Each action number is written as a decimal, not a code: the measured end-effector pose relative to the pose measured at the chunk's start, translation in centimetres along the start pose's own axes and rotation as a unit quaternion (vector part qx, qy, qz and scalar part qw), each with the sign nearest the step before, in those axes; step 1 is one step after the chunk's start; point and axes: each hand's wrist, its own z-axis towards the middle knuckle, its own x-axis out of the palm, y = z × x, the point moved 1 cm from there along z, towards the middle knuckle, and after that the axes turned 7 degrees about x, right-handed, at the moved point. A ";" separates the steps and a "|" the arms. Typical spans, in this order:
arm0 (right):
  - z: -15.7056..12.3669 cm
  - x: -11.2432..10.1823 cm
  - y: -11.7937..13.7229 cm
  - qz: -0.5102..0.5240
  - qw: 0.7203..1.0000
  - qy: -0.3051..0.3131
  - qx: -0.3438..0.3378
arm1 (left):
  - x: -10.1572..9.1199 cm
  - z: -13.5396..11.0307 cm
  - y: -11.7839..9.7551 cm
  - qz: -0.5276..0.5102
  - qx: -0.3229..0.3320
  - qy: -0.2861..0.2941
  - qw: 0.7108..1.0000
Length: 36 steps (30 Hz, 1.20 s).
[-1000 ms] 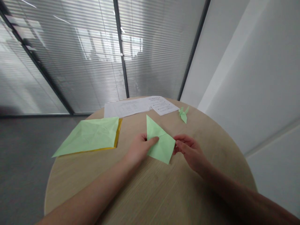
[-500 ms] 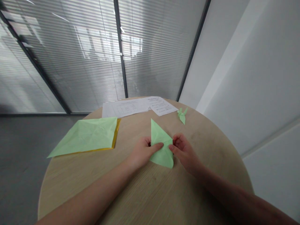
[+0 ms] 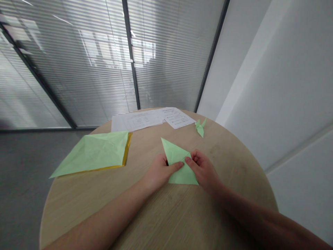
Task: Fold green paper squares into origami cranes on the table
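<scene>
A light green paper folded into a triangle [image 3: 174, 157] lies on the round wooden table [image 3: 161, 215] in front of me. My left hand [image 3: 158, 171] pinches its left edge, thumb on top of the sheet. My right hand [image 3: 203, 169] grips the right side of the same triangle, fingers curled over it. The two hands almost touch at the middle of the paper.
A stack of green and yellow square sheets [image 3: 95, 152] lies at the left. White printed pages [image 3: 153, 118] sit at the far edge. A small green folded crane [image 3: 199, 127] stands beyond my right hand. Glass walls with blinds stand behind, and a white wall is at the right.
My right hand has moved left onto the triangle and closed on it. The paper has turned, its far tip swinging left and its lower edge now lying flat.
</scene>
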 end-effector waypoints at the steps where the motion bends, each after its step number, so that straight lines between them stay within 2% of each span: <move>1: -0.1 0.0 0.1 -0.001 1.000 0.000 -0.006 | -0.1 0.0 0.1 0.000 -0.004 -0.011 1.000; 5: -0.3 -0.1 0.5 0.013 1.000 0.011 -0.025 | -0.3 0.1 0.0 -0.046 -0.021 -0.043 0.998; 11: -0.1 -0.7 0.2 0.002 0.997 0.070 0.023 | -0.7 0.0 -0.7 -0.057 -0.018 -0.111 0.992; 15: 0.1 -0.8 0.0 -0.018 0.995 0.083 0.046 | -0.9 0.1 -0.5 -0.010 -0.028 -0.118 0.993; 19: 0.0 -0.5 0.1 -0.026 0.995 0.069 0.068 | -1.1 0.4 -0.1 0.054 -0.017 -0.105 0.993; 25: -0.1 -0.3 0.1 -0.031 0.999 0.024 0.034 | -0.9 0.3 -0.2 0.074 0.007 -0.066 0.995; 31: -0.2 -0.3 0.1 -0.018 0.997 0.054 0.047 | -1.0 0.3 -0.5 0.067 -0.004 -0.098 0.993; 36: -0.1 -0.6 0.2 -0.025 0.993 0.099 0.060 | -1.7 0.5 -0.6 0.039 -0.004 -0.164 0.986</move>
